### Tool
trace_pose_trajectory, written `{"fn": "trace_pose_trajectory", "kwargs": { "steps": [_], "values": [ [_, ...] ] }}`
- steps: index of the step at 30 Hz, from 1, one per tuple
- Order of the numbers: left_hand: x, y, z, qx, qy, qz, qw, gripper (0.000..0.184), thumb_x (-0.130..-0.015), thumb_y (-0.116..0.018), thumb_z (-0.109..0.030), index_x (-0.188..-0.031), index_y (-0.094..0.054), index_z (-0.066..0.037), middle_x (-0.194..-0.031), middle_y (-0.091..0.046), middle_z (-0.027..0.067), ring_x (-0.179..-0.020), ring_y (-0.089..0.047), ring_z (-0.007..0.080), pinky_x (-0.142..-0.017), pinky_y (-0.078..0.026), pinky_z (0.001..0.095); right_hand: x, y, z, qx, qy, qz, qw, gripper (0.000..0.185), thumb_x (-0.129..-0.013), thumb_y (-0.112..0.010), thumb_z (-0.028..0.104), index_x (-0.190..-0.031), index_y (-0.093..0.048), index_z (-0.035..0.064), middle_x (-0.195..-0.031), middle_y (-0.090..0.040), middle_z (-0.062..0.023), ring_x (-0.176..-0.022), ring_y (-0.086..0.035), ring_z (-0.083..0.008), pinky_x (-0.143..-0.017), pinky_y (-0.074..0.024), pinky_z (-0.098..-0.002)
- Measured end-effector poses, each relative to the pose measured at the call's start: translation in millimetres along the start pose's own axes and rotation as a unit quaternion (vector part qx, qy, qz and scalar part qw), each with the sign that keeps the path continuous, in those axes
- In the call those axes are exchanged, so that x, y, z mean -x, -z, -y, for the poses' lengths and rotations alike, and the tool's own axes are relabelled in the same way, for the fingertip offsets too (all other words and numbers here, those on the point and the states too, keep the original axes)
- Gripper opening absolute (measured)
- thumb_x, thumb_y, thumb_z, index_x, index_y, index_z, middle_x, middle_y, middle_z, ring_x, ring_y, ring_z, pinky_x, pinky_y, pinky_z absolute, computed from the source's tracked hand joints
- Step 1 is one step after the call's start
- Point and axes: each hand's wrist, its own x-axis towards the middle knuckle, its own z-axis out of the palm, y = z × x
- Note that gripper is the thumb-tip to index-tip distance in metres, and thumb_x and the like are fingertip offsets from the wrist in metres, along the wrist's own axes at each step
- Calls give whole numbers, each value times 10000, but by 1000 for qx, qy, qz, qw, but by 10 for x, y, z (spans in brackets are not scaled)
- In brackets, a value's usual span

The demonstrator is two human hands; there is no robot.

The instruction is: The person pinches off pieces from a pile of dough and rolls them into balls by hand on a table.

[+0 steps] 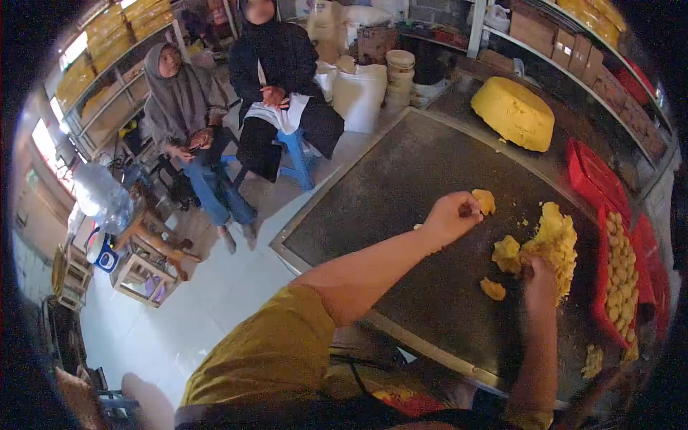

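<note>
My left hand [456,217] is over the dark tabletop with its fingers curled closed. A dark patch shows between the fingers, and I cannot make out what it is. Just past the fingertips is a flattened piece of yellow dough [485,201]; whether they touch it is unclear. My right hand [539,278] is closed at the near side of a crumbly yellow dough heap [559,240], its fingertips pressed into the dough and partly hidden. Beside it are a dough lump [507,252] and a smaller dough piece [492,289].
A large yellow dough block [512,113] sits at the table's far side. On the right, a red tray [603,301] holds rows of small dough balls [620,269], near another red tray [596,179]. Two people [188,107] [276,64] sit beyond the metal-edged table [337,179].
</note>
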Motion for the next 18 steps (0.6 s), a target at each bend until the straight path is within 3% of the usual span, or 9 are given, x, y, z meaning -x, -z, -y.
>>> {"fn": "trace_pose_trajectory", "kwargs": {
  "steps": [3,6,9,13,16,18],
  "values": [
    [-8,23,-44,-84,-2,7,996,159,-721,-682,-112,-814,-570,-50,-753,-582,6,-657,-529,91,-622,-454,250,-31,-35,82,21,62,-75,995,252,-707,-531,-72,-944,-536,14,-894,-582,-164,-851,-572,-316,-729,-441,-357],
    [12,8,5,-90,-17,2,996,171,-721,-681,-122,-829,-569,-49,-755,-583,15,-673,-533,97,-632,-453,252,0,-111,-68,25,37,-24,999,240,-708,-536,-76,-931,-517,12,-850,-589,-158,-811,-580,-311,-688,-443,-363],
    [4,13,15,-81,-7,7,997,170,-721,-682,-129,-822,-569,-51,-765,-583,23,-688,-535,105,-643,-452,255,9,-10,-29,-33,-12,21,999,244,-776,-437,21,-989,-556,35,-913,-572,-194,-898,-546,-343,-796,-424,-396],
    [5,38,-36,-123,-24,2,992,169,-724,-681,-130,-821,-569,-49,-769,-585,28,-699,-535,104,-648,-454,254,-16,-83,-101,1,15,27,1000,256,-777,-444,28,-1005,-560,36,-902,-563,-196,-900,-543,-340,-791,-428,-397],
    [5,25,-31,-110,-16,10,994,177,-725,-680,-110,-815,-550,-30,-750,-569,49,-693,-556,126,-641,-463,278,-46,-24,34,-35,-28,1,999,257,-760,-480,11,-995,-581,38,-844,-577,-178,-865,-558,-343,-771,-441,-398],
    [12,17,15,-77,-9,25,997,174,-729,-678,-110,-808,-546,-29,-748,-572,45,-694,-557,118,-639,-460,270,-33,12,93,35,81,-118,989,226,-754,-524,11,-963,-605,40,-853,-600,-152,-835,-573,-332,-766,-448,-384]
  ]
}}
